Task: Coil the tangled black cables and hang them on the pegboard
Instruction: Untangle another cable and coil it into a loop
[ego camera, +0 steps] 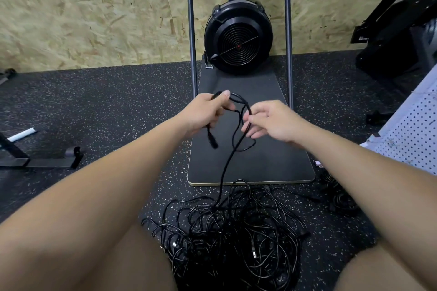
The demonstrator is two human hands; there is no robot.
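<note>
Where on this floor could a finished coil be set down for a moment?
The speckled floor left of the black platform is bare, as is the platform's near end. It is crowded where the tangled cables lie, and beside the pegboard.

A black cable (227,160) rises from a tangled heap of thin black cables (234,231) on the speckled floor, and its upper part forms a small loop held in the air. One plug end (212,140) of it hangs down beside the loop. The heap sprawls in loose, overlapping loops just in front of a dark board, and a white pegboard (411,134), dotted with holes, leans tilted at the right edge, apart from the heap.
</note>
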